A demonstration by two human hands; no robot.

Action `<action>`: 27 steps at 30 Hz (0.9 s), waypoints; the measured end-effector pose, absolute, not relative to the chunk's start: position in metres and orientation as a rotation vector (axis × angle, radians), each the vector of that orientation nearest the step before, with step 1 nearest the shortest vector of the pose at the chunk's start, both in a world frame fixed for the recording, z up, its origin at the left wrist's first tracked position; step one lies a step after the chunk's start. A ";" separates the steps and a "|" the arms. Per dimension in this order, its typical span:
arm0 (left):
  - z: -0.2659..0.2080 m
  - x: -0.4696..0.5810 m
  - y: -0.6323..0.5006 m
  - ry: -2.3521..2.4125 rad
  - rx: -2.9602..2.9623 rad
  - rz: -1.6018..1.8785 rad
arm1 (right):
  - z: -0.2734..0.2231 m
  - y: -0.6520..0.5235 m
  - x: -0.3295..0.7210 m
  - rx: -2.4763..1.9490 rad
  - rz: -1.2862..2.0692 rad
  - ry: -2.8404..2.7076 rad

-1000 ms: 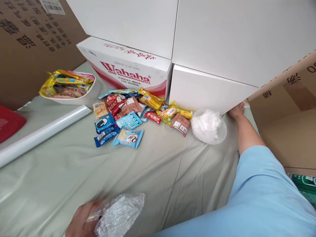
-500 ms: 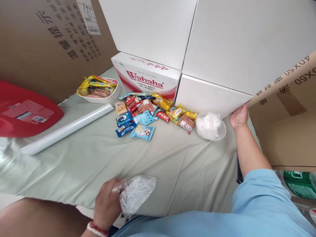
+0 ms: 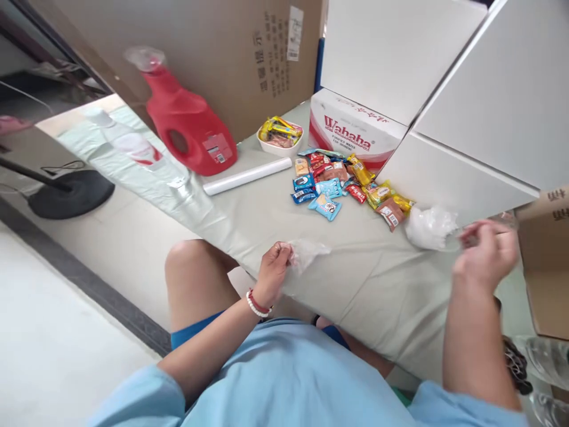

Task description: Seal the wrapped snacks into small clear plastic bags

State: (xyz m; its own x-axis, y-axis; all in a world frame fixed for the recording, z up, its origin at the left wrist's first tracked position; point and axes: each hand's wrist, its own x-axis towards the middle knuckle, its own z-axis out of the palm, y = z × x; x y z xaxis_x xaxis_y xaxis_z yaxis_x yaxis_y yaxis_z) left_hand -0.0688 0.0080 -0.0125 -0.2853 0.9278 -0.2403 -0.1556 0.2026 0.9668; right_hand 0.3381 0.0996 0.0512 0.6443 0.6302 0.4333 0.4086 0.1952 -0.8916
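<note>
My left hand point(image 3: 275, 273) pinches a thin, crumpled clear plastic bag point(image 3: 306, 254) over the near edge of the cloth-covered table point(image 3: 373, 284). On the right, my right hand point(image 3: 488, 254) is raised with its fingers curled, slightly blurred. Something transparent shows by its fingertips, too unclear to name. Just left of that hand sits a bundle of white plastic bags point(image 3: 430, 226) in a clear round bowl point(image 3: 454, 242). Wrapped snacks lie heaped beside it, among them a light-blue packet point(image 3: 326, 206) and a brown packet point(image 3: 391, 213).
A white tub point(image 3: 271, 146) of yellow-wrapped sticks stands behind a white roll point(image 3: 249, 176). Further left are a red detergent jug point(image 3: 195, 127) and a clear bottle point(image 3: 133, 148). A Wahaha carton point(image 3: 355, 130), white boxes point(image 3: 480, 169) and brown cardboard point(image 3: 231, 71) bound the back.
My view has swung left, bringing the whole red jug and clear bottle into sight. My right hand has left the white box's lower corner and curled its fingers. My left hand still holds the clear bag.
</note>
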 end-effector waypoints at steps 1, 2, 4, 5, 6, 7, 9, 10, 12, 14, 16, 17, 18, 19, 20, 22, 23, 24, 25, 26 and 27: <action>-0.010 -0.065 0.007 1.386 0.729 1.344 | 0.048 0.071 0.300 -1.420 0.469 -1.050; -0.008 -0.061 0.004 1.361 0.706 1.372 | 0.042 0.043 0.262 -1.433 0.799 -1.201; -0.005 -0.051 -0.004 1.362 0.744 1.400 | 0.025 -0.004 0.187 -1.391 1.378 -1.395; -0.004 -0.045 -0.009 1.361 0.796 1.388 | 0.016 -0.019 0.156 -1.357 1.517 -1.351; -0.003 -0.040 -0.015 1.343 0.863 1.360 | 0.007 -0.029 0.130 -1.316 1.549 -1.286; -0.002 -0.036 -0.020 1.311 0.927 1.325 | 0.000 -0.033 0.111 -1.300 1.526 -1.212; -0.001 -0.031 -0.028 1.241 0.978 1.273 | -0.009 -0.030 0.094 -1.291 1.426 -1.075; -0.001 -0.030 -0.030 1.226 0.943 1.273 | -0.010 -0.026 0.095 -1.293 1.389 -1.020; -0.001 -0.036 -0.028 1.235 0.771 1.302 | -0.009 -0.019 0.110 -1.289 1.407 -0.948; -0.001 -0.048 -0.021 1.220 0.540 1.332 | -0.006 -0.017 0.132 -1.292 1.487 -0.905; 0.000 -0.062 -0.014 1.164 0.349 1.358 | -0.005 -0.021 0.151 -1.325 1.520 -0.866; 0.001 -0.068 -0.012 1.132 0.292 1.374 | -0.005 -0.024 0.156 -1.349 1.506 -0.843; 0.002 -0.072 -0.010 1.108 0.263 1.391 | -0.006 -0.028 0.159 -1.367 1.488 -0.825; 0.003 -0.074 -0.011 1.095 0.268 1.404 | -0.007 -0.032 0.159 -1.374 1.478 -0.819; 0.004 -0.074 -0.013 1.089 0.305 1.408 | -0.007 -0.037 0.156 -1.367 1.481 -0.824; 0.005 -0.066 -0.020 1.086 0.445 1.370 | -0.008 -0.042 0.142 -1.321 1.510 -0.852; 0.005 -0.061 -0.024 1.084 0.534 1.329 | -0.007 -0.042 0.133 -1.286 1.527 -0.864; 0.005 -0.055 -0.028 1.078 0.620 1.280 | -0.006 -0.041 0.125 -1.254 1.538 -0.871; 0.004 -0.050 -0.032 1.070 0.688 1.240 | -0.004 -0.038 0.118 -1.229 1.536 -0.877; 0.003 -0.046 -0.035 1.061 0.725 1.214 | -0.003 -0.034 0.113 -1.215 1.523 -0.885; 0.003 -0.045 -0.036 1.051 0.722 1.207 | -0.001 -0.030 0.110 -1.212 1.495 -0.890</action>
